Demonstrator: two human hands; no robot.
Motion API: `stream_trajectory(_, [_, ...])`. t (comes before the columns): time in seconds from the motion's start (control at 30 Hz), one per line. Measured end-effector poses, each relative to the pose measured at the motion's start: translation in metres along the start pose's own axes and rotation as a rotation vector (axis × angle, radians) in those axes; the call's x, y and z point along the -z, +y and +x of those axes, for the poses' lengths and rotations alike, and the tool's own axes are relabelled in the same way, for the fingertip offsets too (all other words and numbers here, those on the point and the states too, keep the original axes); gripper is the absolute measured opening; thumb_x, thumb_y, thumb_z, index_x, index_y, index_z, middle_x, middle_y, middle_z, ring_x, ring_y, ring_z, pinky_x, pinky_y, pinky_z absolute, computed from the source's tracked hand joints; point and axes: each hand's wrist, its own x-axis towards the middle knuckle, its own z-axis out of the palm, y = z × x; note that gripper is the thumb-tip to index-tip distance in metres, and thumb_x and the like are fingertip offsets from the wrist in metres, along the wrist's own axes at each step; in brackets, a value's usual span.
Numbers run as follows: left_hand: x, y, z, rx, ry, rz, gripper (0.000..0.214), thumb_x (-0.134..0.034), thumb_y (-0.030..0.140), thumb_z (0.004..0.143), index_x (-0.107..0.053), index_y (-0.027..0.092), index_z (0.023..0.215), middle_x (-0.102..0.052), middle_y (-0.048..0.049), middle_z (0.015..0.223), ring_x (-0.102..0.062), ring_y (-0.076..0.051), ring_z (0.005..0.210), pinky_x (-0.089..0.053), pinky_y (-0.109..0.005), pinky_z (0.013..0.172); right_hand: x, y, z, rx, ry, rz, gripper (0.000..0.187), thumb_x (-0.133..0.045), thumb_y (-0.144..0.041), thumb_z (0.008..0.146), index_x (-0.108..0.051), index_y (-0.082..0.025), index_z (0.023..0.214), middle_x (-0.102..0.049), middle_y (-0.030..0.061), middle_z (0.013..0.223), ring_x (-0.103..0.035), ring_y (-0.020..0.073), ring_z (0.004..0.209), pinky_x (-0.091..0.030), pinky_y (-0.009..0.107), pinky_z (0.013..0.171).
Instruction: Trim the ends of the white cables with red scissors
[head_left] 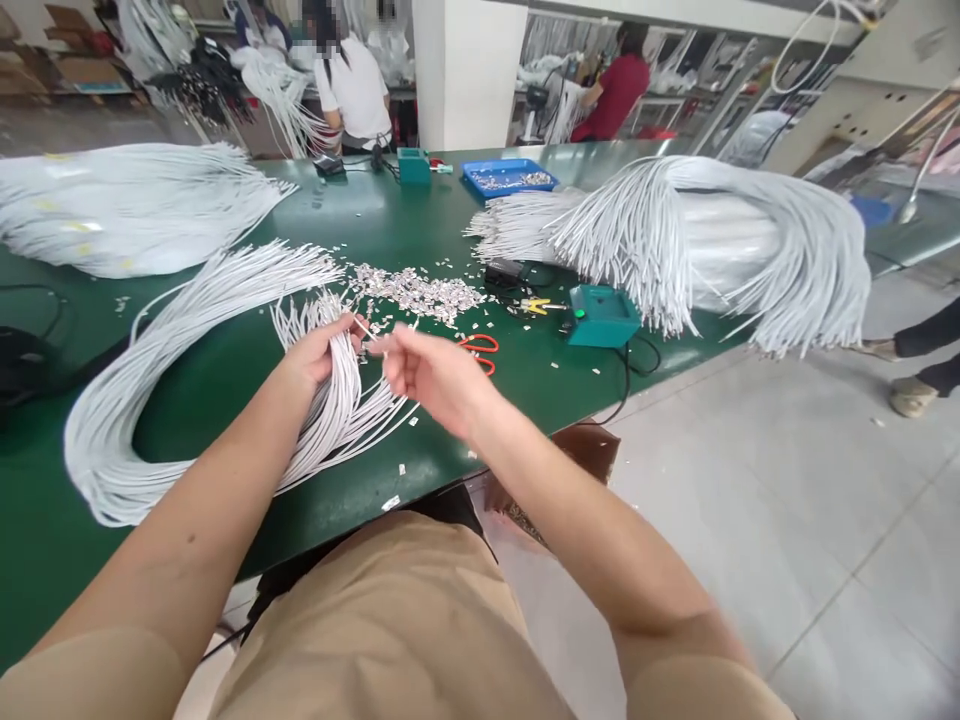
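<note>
Cables [345, 388] lie in left hand [318, 350], right hand [435, 375] close by.

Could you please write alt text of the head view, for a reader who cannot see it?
A person's left grip holds white cables at a green table, the right grip close beside it. Beyond lie small pale pieces, with red handles and a teal box to the right; more cables lie on both sides.

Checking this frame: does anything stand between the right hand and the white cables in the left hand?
Nothing visible does. The right hand is close beside the white cables in the left hand; contact is too blurred to tell. The red handles and the heap of small pieces lie beyond the hands, not between.
</note>
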Motion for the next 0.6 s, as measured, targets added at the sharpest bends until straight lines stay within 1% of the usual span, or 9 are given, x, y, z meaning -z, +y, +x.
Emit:
stream_trajectory(0.03, [0.000,-0.001,0.001,0.007,-0.014,-0.044,0.010,-0.066,0.019,0.086,-0.062,0.016,0.077,-0.064,-0.0008,0.073,-0.061,-0.008,0.062,-0.053,-0.016,0.057,-0.006,0.016,-0.014,-0.012,-0.021,-0.091,0.035,-0.054,-0.044,0.090,-0.072,-0.018,0.074,-0.055,-0.0028,0.057,-0.049,0.0097,0.054,-0.044,0.025,0.061])
stream_trajectory(0.1, [0.001,-0.003,0.002,0.016,-0.040,-0.132,0.010,-0.068,0.016,0.084,-0.062,0.016,0.076,-0.065,-0.0025,0.075,-0.063,-0.009,0.063,-0.054,-0.016,0.055,-0.015,0.055,-0.048,-0.105,-0.136,-0.307,0.026,-0.057,-0.036,0.088,-0.072,-0.020,0.076,-0.057,-0.0032,0.058,-0.051,0.0105,0.056,-0.044,0.023,0.061])
stream_trajectory(0.17, [0.002,-0.004,0.004,0.026,-0.057,-0.191,0.009,-0.068,0.011,0.082,-0.062,0.014,0.076,-0.067,-0.0051,0.079,-0.066,-0.010,0.068,-0.055,-0.016,0.055,-0.017,0.098,-0.083,-0.116,-0.249,-0.549,0.019,-0.059,-0.034,0.087,-0.075,-0.024,0.083,-0.067,-0.0020,0.073,-0.058,0.0125,0.069,-0.047,0.023,0.069])
stream_trajectory(0.23, [0.004,-0.006,0.004,0.040,-0.070,-0.226,0.006,-0.068,0.006,0.080,-0.064,0.011,0.079,-0.068,-0.0080,0.081,-0.067,-0.011,0.068,-0.056,-0.016,0.056,-0.009,0.133,-0.110,-0.053,-0.268,-0.696,0.021,-0.057,-0.030,0.089,-0.076,-0.024,0.095,-0.071,0.0015,0.092,-0.063,0.0142,0.084,-0.048,0.023,0.080])
stream_trajectory(0.3, [0.006,-0.007,0.003,0.054,-0.078,-0.243,0.008,-0.069,0.002,0.077,-0.065,0.008,0.081,-0.069,-0.0100,0.082,-0.068,-0.012,0.068,-0.057,-0.017,0.057,0.004,0.151,-0.126,0.000,-0.220,-0.755,0.025,-0.053,-0.027,0.092,-0.075,-0.025,0.104,-0.072,0.0025,0.101,-0.065,0.0147,0.094,-0.048,0.024,0.087])
stream_trajectory(0.37, [0.009,-0.009,0.001,0.066,-0.081,-0.252,0.010,-0.071,0.001,0.075,-0.066,0.007,0.081,-0.069,-0.0108,0.082,-0.069,-0.013,0.069,-0.058,-0.017,0.058,0.019,0.148,-0.133,0.022,-0.185,-0.789,0.025,-0.054,-0.026,0.092,-0.074,-0.028,0.106,-0.074,0.0006,0.103,-0.066,0.0149,0.095,-0.048,0.025,0.089])
stream_trajectory(0.47, [0.013,-0.008,-0.005,0.086,-0.084,-0.255,0.009,-0.072,0.002,0.074,-0.067,0.007,0.079,-0.070,-0.0108,0.082,-0.069,-0.014,0.069,-0.057,-0.017,0.056,0.042,0.111,-0.119,-0.006,-0.201,-0.810,0.019,-0.063,-0.023,0.084,-0.075,-0.026,0.099,-0.075,0.0003,0.096,-0.068,0.0166,0.091,-0.051,0.026,0.084])
stream_trajectory(0.53, [0.015,-0.006,-0.010,0.097,-0.084,-0.251,0.009,-0.073,0.004,0.074,-0.068,0.007,0.080,-0.070,-0.0104,0.082,-0.067,-0.012,0.065,-0.057,-0.018,0.056,0.059,0.078,-0.091,0.019,-0.125,-0.838,0.017,-0.059,-0.025,0.088,-0.075,-0.024,0.090,-0.075,0.0002,0.086,-0.067,0.0146,0.078,-0.051,0.025,0.073])
stream_trajectory(0.6, [0.015,0.000,-0.015,0.116,-0.078,-0.204,0.011,-0.075,0.008,0.074,-0.068,0.009,0.082,-0.070,-0.0089,0.082,-0.065,-0.010,0.061,-0.056,-0.018,0.057,0.081,0.049,-0.051,0.107,0.069,-0.921,0.025,-0.053,-0.025,0.092,-0.072,-0.022,0.076,-0.075,0.0013,0.087,-0.067,0.0152,0.078,-0.051,0.027,0.075])
